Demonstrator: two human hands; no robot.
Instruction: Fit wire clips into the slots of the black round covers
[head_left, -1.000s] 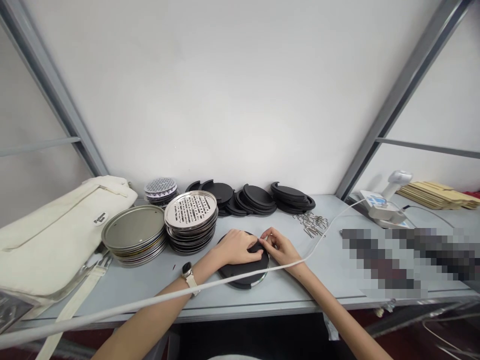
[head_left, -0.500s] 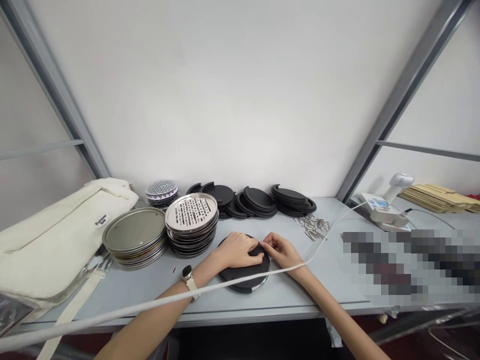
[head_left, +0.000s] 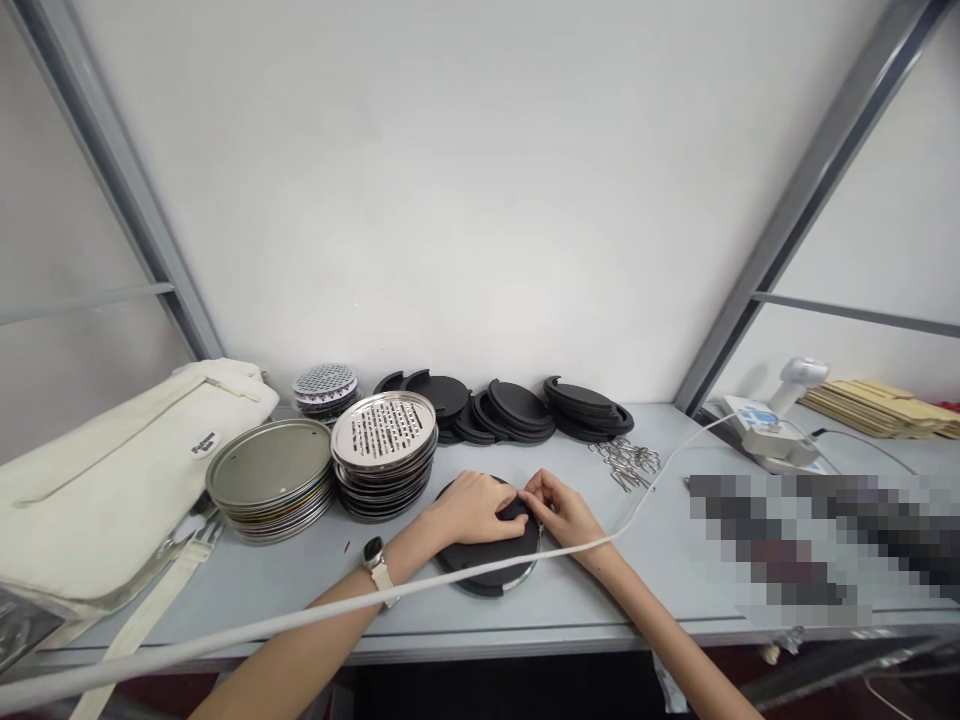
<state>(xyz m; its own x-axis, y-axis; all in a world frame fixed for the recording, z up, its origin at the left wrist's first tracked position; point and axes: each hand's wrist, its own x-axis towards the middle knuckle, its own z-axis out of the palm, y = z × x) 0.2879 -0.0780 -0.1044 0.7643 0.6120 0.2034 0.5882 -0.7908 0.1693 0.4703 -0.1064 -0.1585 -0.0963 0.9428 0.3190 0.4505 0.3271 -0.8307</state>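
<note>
A round black disc with a shiny metal rim along its right side lies flat near the front of the table. My left hand, with a watch on its wrist, rests over the disc and grips it, thumb towards the right edge. At the upper right edge of the disc, the fingertips of my right hand are pinched together. Whatever they hold is too small to make out. Small wire hooks lie in a loose pile beyond my right hand.
Black round holders lie in heaps along the wall. Left of my hands stand stacked metal discs and perforated plates, beside a cream bag. A white cable crosses in front. At right are a handheld scanner and yellowish sheets.
Both hands stay at the disc in nearly the same pose. The whole view has shifted slightly, with things appearing a little lower.
</note>
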